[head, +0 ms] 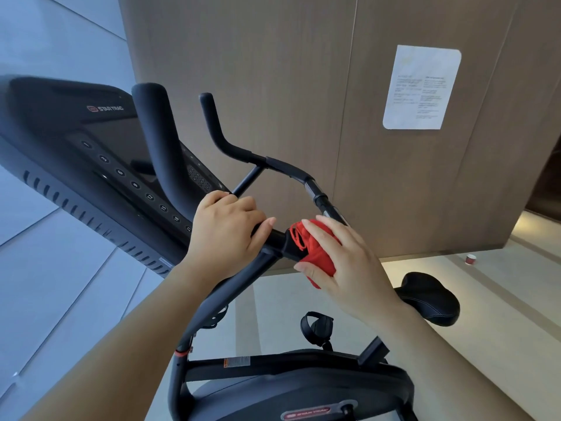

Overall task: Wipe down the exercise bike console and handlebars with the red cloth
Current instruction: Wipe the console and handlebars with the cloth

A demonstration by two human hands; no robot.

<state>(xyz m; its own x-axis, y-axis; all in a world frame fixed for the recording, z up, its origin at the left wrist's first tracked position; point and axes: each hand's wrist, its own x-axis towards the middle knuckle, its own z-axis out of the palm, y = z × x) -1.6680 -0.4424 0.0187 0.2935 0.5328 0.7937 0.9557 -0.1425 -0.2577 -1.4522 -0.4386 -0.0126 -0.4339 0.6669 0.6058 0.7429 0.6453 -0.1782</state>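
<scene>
The black exercise bike's handlebars (282, 167) loop across the middle of the view, with two upright horns at top left. My left hand (226, 229) grips the near bar just left of the centre clamp. My right hand (346, 259) presses a bunched red cloth (315, 253) against the handlebar's right side by the clamp; the fingers cover much of the cloth. The dark console (91, 153) with a row of round number buttons lies to the left, tilted in the view, partly hidden behind a horn and my left hand.
The bike's black saddle (431, 296) is at right, a pedal with strap (317, 326) below centre, and the frame housing (303, 393) at the bottom. A brown panelled wall carries a white notice sheet (422, 86). A small red-and-white paper cup (470, 259) stands on the pale floor.
</scene>
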